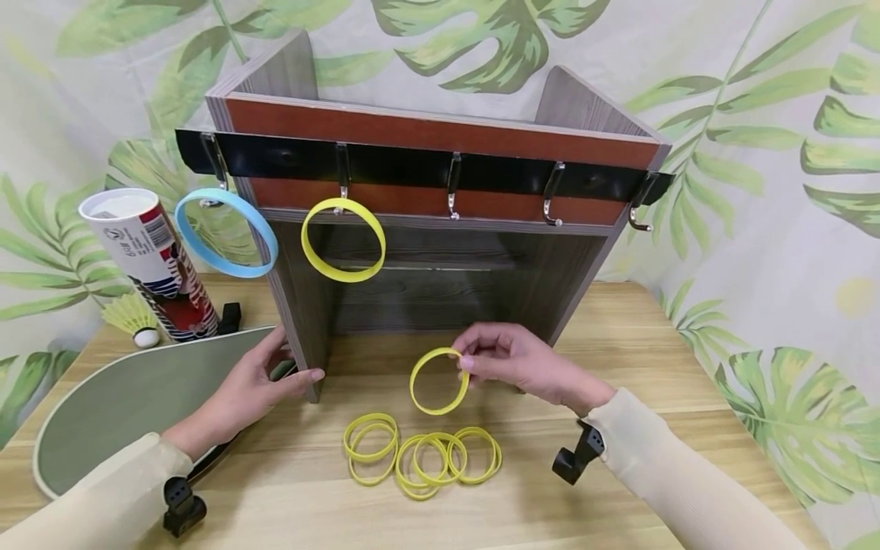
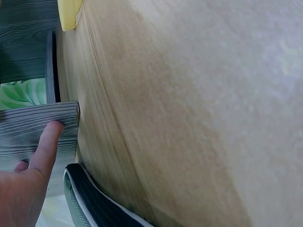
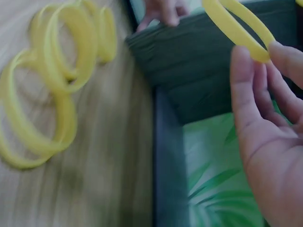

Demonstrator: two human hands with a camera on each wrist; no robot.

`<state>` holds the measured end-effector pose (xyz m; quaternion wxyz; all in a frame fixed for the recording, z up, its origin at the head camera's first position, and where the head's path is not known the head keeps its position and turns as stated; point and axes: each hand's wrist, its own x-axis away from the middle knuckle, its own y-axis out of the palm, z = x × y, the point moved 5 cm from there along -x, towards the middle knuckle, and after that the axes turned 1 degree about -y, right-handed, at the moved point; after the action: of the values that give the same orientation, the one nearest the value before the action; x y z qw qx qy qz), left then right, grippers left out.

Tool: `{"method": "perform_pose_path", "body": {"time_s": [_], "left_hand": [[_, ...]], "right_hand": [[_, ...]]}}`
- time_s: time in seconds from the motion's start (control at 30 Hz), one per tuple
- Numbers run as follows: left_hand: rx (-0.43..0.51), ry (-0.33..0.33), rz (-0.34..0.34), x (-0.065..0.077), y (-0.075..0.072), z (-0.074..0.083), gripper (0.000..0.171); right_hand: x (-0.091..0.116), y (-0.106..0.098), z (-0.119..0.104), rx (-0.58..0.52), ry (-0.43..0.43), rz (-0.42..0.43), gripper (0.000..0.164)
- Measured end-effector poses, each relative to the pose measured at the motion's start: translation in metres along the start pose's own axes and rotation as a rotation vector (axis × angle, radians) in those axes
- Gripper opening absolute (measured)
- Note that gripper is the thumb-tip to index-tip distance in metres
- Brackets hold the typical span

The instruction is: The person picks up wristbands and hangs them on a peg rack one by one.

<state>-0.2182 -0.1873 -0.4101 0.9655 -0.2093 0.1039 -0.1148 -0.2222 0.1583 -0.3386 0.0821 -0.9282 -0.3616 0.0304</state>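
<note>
My right hand pinches a yellow silicone wristband between thumb and fingers, in front of the shelf opening. My left hand grips the lower front edge of the left side panel of a grey wooden shelf, its thumb stretched across the panel. Several yellow wristbands lie overlapping on the table below. On the shelf's black hook rail, a blue wristband hangs from the leftmost hook and a yellow wristband from the second. Three hooks to the right, including a middle hook, carry nothing.
Left of the shelf stand a printed cylindrical tube and a yellow shuttlecock. A grey-green rounded flat item lies on the wooden table beneath my left forearm. A leaf-patterned cloth hangs behind.
</note>
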Motion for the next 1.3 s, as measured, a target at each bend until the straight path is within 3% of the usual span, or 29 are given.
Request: {"method": "perform_pose_path", "body": {"time_s": [0.13, 0.23, 0.47, 0.73, 0.87, 1.1, 1.3], "left_hand": [[-0.007, -0.012, -0.007, -0.001, 0.001, -0.001, 0.077], [-0.007, -0.007, -0.005, -0.001, 0.001, -0.002, 0.077], [0.003, 0.001, -0.001, -0.001, 0.001, -0.003, 0.076], [-0.034, 0.002, 0.006, -0.001, 0.0, 0.0, 0.075], [-0.032, 0.012, 0.011, 0.0, 0.0, -0.001, 0.074], [0.001, 0.002, -0.009, -0.001, 0.001, -0.003, 0.075], [0.026, 0.0, -0.01, 0.001, 0.001, -0.001, 0.076]], "right_hand": [[0.002, 0.002, -0.024, -0.045, -0.068, 0.076, 0.03], [0.004, 0.005, -0.044, -0.112, -0.131, 0.104, 0.02], [0.006, 0.009, -0.085, -0.276, -0.341, 0.154, 0.01], [0.007, 0.01, -0.109, -0.349, -0.495, 0.25, 0.012], [0.006, 0.011, -0.114, -0.366, -0.52, 0.323, 0.01], [0.003, 0.017, -0.117, -0.422, -0.483, 0.443, 0.011], [0.003, 0.018, -0.119, -0.417, -0.468, 0.517, 0.023]]}}
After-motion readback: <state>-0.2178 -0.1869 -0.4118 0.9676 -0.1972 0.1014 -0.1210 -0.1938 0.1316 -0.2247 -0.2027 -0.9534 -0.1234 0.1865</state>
